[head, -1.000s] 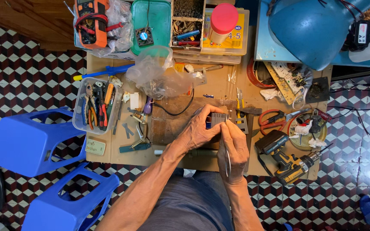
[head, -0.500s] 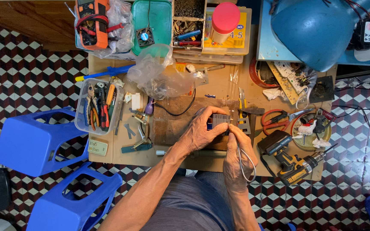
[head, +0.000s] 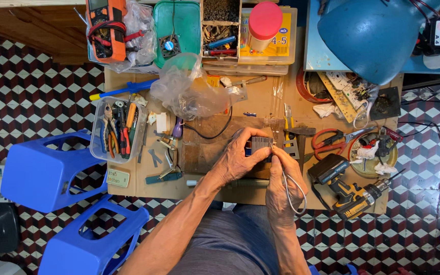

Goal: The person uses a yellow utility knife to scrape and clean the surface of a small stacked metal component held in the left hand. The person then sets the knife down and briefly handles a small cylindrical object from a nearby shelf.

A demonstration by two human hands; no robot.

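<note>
My left hand (head: 238,160) grips a small dark boxy part (head: 258,144) with blue details, held just above the brown workboard (head: 207,147). Right beside it, my right hand (head: 282,186) pinches a thin light-coloured wire (head: 292,196) whose end reaches the part. The wire loops down over my right wrist. Both hands are over the middle of the cardboard-covered table (head: 128,186), above my lap.
A clear tub of pliers (head: 115,130) stands at the left, a crumpled plastic bag (head: 189,91) behind. A cordless drill (head: 350,193), red-handled snips (head: 332,140) and a round tin (head: 375,153) lie right. Two blue stools (head: 42,173) stand left. A blue lamp shade (head: 367,35) hangs far right.
The hands stayed on the dark part over the board. The right hand slid down and right a little, and the wire now hangs in a wider loop.
</note>
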